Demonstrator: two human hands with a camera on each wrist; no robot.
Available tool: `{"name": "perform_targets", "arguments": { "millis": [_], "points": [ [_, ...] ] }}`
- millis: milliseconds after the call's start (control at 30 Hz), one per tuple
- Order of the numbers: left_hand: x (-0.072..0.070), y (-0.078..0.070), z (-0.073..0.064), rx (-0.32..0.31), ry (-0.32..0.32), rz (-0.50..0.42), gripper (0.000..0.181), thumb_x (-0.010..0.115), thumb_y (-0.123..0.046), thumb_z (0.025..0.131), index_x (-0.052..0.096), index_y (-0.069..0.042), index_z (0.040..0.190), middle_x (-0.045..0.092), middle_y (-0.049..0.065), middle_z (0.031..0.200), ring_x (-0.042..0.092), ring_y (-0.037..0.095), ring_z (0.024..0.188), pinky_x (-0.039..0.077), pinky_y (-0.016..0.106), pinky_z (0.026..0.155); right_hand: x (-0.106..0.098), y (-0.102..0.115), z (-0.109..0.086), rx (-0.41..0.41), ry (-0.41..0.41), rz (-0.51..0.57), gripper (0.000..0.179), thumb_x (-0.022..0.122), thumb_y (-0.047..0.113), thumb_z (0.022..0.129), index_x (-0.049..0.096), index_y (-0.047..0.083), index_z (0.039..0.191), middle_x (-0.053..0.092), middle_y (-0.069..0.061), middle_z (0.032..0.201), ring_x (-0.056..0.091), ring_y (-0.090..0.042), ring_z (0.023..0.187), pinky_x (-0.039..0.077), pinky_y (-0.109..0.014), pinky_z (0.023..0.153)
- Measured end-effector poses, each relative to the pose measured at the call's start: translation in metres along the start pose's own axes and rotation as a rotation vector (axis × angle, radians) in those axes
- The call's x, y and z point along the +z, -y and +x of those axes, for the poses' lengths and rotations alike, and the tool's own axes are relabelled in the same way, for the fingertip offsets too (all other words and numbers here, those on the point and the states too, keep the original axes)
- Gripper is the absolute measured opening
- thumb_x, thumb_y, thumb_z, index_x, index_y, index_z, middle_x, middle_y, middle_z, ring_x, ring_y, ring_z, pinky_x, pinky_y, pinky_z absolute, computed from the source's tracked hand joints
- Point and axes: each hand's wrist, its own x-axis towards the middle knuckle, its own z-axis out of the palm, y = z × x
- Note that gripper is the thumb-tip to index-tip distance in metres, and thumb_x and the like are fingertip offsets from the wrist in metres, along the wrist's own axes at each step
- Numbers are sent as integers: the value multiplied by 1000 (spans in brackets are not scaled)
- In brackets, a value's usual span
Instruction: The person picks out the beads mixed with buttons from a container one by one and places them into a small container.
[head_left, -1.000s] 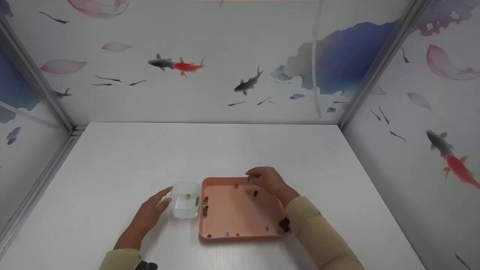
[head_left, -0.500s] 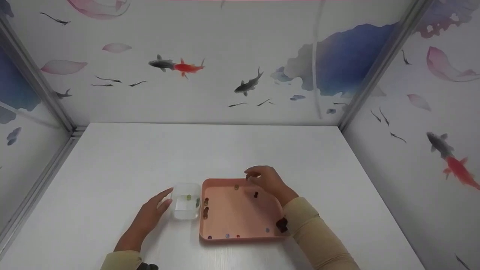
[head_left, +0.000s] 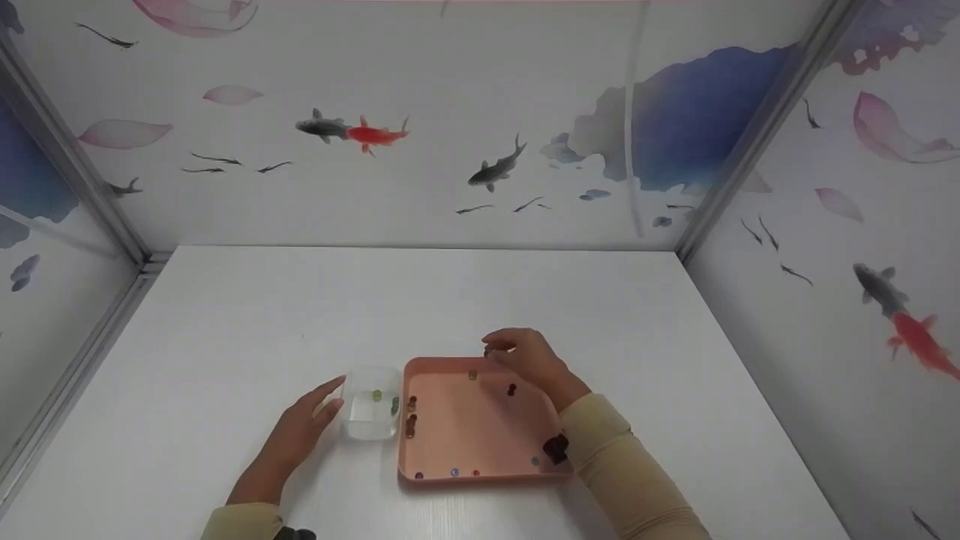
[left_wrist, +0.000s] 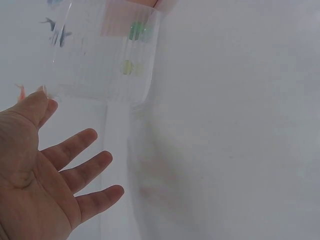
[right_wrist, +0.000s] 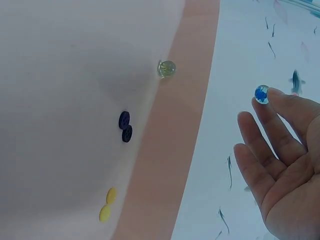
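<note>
Between thumb and forefinger, my right hand point(head_left: 527, 358) pinches a clear marble with a blue core point(right_wrist: 261, 94), above the far edge of the pink tray point(head_left: 480, 431); its other fingers are spread. My left hand point(head_left: 296, 429) has its fingers extended at the left side of a clear plastic box point(left_wrist: 90, 65), with fingertips at its wall. Inside that box lie a green marble point(left_wrist: 135, 31) and a yellowish marble point(left_wrist: 127, 67). A clear marble with a yellow-green core point(right_wrist: 167, 69) sits near the tray's far wall, and two dark buttons point(right_wrist: 124, 120) lie nearby.
Several small dark and brownish pieces point(head_left: 411, 424) line the tray's left wall. Along the front are a blue marble point(head_left: 454, 472) and a small red piece point(head_left: 475, 472). Two yellow buttons point(right_wrist: 107, 205) show in the right wrist view. Printed panels point(head_left: 420, 187) enclose the white table point(head_left: 300, 300).
My right hand has shifted slightly left along the tray's far edge, and the pinched marble has come into sight. The left hand and the box stay in place.
</note>
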Motion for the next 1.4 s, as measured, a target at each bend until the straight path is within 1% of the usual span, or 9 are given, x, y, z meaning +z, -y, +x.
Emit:
{"name": "perform_targets", "arguments": {
  "millis": [133,300,467,633,700,867,1233,1400],
  "points": [
    [0,-1,0,2,-5,-4,52,44,-36,103,37,-13,149,32,21,153,31,47,138,23,62,111,0,3,1,-13,5,-2,29,61,12,96,65,11,125,67,-5,114,61,-23,109,53,-41,89],
    [0,-1,-1,6,-8,-1,52,45,-37,103,38,-13,149,33,20,153,31,47,137,24,62,111,1,5,2,-5,12,-15,30,61,14,96,65,13,126,66,-3,115,61,-22,111,52,-43,90],
    [0,-2,-2,11,-7,16,54,44,-40,103,38,-13,149,34,21,152,32,48,136,25,63,110,2,8,2,1,23,-32,30,62,17,96,65,17,126,67,-1,115,61,-20,110,52,-41,89],
    [0,-2,-2,-5,-4,0,53,43,-40,103,37,-15,149,32,20,153,31,47,137,24,63,110,2,11,3,-25,29,-17,29,62,15,96,65,14,125,67,-2,113,62,-21,108,52,-40,87],
    [0,-1,-2,-15,-5,-9,52,43,-39,103,37,-16,150,32,19,154,31,46,138,23,63,111,3,12,3,-56,27,-10,29,61,12,96,64,11,125,68,-5,112,62,-23,108,53,-39,87],
    [0,-1,-2,-16,-10,-1,52,43,-38,103,37,-16,150,32,20,153,31,47,138,23,63,111,4,15,3,-91,18,4,28,61,10,96,64,8,124,68,-7,111,63,-24,107,54,-37,85],
    [0,0,-2,8,-15,-2,51,44,-37,103,38,-15,149,33,19,153,30,45,139,22,62,112,10,20,6,-112,-1,28,28,63,11,94,66,9,122,68,-8,109,64,-24,105,55,-36,85],
    [0,-1,-3,24,-17,0,52,45,-37,103,39,-14,149,34,20,152,31,45,138,23,61,112,12,24,7,-135,-10,33,28,63,9,94,66,5,121,69,-10,109,65,-26,104,55,-37,84]
  ]
}}
